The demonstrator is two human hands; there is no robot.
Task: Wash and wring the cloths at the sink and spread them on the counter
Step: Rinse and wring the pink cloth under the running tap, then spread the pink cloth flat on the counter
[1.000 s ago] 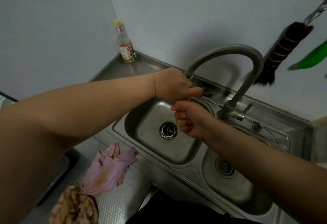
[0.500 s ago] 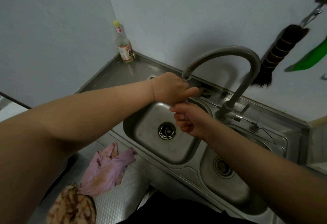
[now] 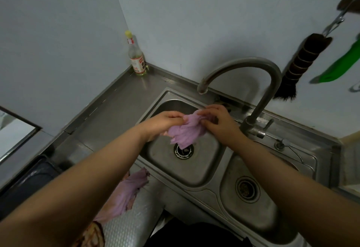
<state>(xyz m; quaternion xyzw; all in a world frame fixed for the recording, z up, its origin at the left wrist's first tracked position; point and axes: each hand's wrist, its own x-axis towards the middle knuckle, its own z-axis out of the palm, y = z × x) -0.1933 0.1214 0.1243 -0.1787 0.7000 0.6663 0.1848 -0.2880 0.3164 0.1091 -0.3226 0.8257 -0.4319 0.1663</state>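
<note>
A purple cloth hangs bunched over the left basin of the steel sink, just above the drain. My left hand grips its left end and my right hand pinches its right end. The curved tap arches above my hands; no water stream shows. A second purple cloth lies crumpled on the counter in front of the sink, partly hidden by my left forearm. A brown patterned cloth lies below it at the bottom edge.
A clear bottle with a yellow cap stands in the back corner. A dark brush and a green tool hang on the wall at right. The right basin holds nothing. A dark tray sits at left.
My hands have dropped from the tap spout into the basin and spread apart, and the purple cloth now shows stretched between them. The view has shifted slightly.
</note>
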